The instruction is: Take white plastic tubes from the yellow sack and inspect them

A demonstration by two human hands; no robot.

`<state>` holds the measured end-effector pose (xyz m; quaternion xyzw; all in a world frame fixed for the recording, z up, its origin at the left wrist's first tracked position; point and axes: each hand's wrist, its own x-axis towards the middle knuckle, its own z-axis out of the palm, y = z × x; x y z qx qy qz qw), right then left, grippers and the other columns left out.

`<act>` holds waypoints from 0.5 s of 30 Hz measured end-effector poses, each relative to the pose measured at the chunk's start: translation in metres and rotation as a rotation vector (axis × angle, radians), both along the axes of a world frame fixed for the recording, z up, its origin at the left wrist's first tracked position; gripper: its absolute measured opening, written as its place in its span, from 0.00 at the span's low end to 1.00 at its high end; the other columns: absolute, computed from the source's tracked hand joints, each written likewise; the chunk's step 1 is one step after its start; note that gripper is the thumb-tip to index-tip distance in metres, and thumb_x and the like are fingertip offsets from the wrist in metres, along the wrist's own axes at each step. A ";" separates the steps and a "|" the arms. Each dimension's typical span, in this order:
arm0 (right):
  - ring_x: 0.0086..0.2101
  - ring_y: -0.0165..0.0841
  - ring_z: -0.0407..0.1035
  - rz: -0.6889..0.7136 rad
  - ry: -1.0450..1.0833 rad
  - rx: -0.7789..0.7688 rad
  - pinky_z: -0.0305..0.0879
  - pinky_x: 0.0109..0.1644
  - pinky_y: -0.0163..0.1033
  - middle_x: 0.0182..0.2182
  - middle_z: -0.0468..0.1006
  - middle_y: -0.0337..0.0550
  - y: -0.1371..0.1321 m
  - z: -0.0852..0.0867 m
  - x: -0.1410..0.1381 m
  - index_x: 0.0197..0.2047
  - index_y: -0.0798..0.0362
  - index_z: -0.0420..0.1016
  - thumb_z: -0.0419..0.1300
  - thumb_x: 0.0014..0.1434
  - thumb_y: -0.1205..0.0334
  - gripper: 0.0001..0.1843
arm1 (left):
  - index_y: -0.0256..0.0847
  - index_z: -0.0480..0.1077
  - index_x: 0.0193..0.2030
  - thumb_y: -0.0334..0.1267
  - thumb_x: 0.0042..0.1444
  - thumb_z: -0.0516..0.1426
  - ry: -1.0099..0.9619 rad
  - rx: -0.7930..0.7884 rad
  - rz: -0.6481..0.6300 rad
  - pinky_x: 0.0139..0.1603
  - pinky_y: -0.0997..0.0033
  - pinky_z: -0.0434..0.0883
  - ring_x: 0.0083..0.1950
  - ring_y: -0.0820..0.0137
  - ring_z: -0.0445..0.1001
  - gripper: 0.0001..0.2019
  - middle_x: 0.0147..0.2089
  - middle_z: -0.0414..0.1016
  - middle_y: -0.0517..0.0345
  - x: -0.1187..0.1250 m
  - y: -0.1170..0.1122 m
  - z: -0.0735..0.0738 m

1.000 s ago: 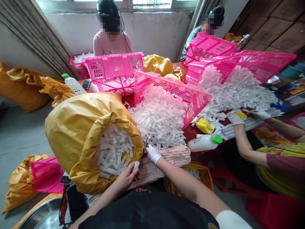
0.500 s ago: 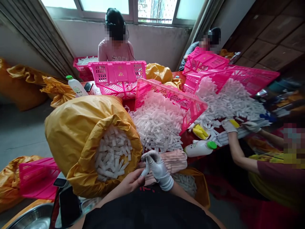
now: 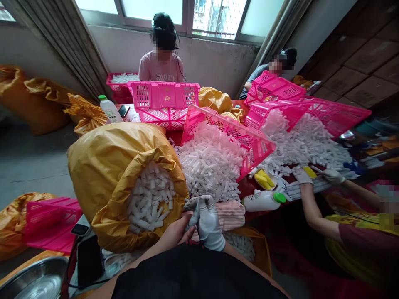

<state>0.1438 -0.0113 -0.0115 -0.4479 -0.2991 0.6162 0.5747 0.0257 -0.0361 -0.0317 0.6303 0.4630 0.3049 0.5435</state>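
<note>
My bare left hand [image 3: 175, 232] and my white-gloved right hand [image 3: 206, 220] meet close to my chest, both closed on one small white tube [image 3: 193, 215] held between them. Just left of them a big yellow sack [image 3: 106, 166] lies tipped toward me, its mouth full of white tubes [image 3: 149, 199]. Ahead, a tilted pink basket [image 3: 246, 139] spills a heap of white tubes [image 3: 208, 166] onto the red table. A pink folded cloth [image 3: 230, 214] lies under my right hand.
A person's gloved hands [image 3: 314, 175] work at another tube heap [image 3: 308, 141] on the right. A white bottle with a green cap [image 3: 263, 200] lies on the table, and a small dish [image 3: 264, 179] of yellow pieces. Two more people sit behind pink baskets [image 3: 165, 104]. Steel bowl [image 3: 34, 282] bottom left.
My right hand drew back from the tube heap to meet my left hand, which came up from beside the sack. The camera tilted up a little.
</note>
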 end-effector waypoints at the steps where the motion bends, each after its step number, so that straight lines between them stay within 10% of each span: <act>1: 0.30 0.34 0.72 0.036 0.015 0.027 0.69 0.38 0.42 0.27 0.77 0.39 -0.002 -0.003 -0.004 0.29 0.47 0.69 0.58 0.54 0.46 0.13 | 0.35 0.67 0.49 0.53 0.57 0.49 -0.081 -0.060 0.037 0.42 0.70 0.69 0.40 0.65 0.72 0.24 0.38 0.74 0.49 -0.001 -0.001 -0.001; 9: 0.35 0.35 0.73 0.266 0.212 -0.035 0.68 0.45 0.42 0.33 0.79 0.45 -0.011 -0.012 -0.020 0.32 0.53 0.73 0.58 0.54 0.44 0.19 | 0.37 0.64 0.38 0.61 0.51 0.50 -0.621 -0.538 -0.020 0.13 0.78 0.49 0.13 0.81 0.49 0.25 0.18 0.56 0.69 -0.019 -0.009 -0.001; 15: 0.31 0.31 0.71 0.083 0.017 -0.022 0.68 0.42 0.38 0.27 0.77 0.41 -0.019 -0.020 -0.035 0.28 0.53 0.69 0.61 0.49 0.43 0.20 | 0.36 0.69 0.36 0.55 0.50 0.55 -0.227 -0.178 0.176 0.31 0.75 0.65 0.32 0.70 0.68 0.20 0.29 0.70 0.56 -0.025 -0.010 0.000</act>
